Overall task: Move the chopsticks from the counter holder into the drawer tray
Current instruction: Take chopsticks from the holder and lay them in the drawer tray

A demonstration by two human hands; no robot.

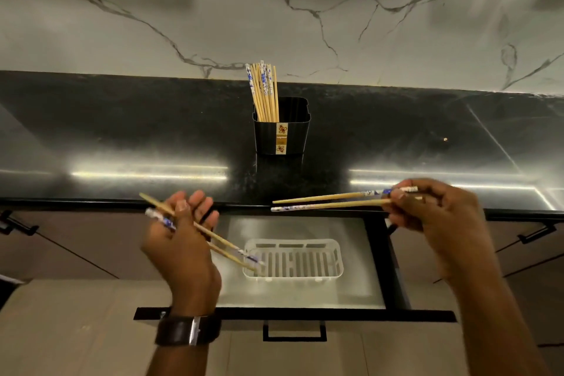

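Note:
A black holder (281, 137) stands on the dark counter and still has several wooden chopsticks (265, 91) with blue-and-white tops upright in it. Below the counter's edge a drawer is pulled out with a white slotted tray (293, 259) inside. My left hand (180, 241) is shut on a pair of chopsticks (222, 244) that slant down, their ends over the tray's left end. My right hand (433, 217) grips another pair (326, 201), held nearly level over the counter's front edge and pointing left.
The glossy black counter (122, 131) runs left to right under a marble wall. The open drawer (293, 293) has a grey floor, a black front (293, 314) and a handle. Closed cabinet fronts with black handles flank it on both sides.

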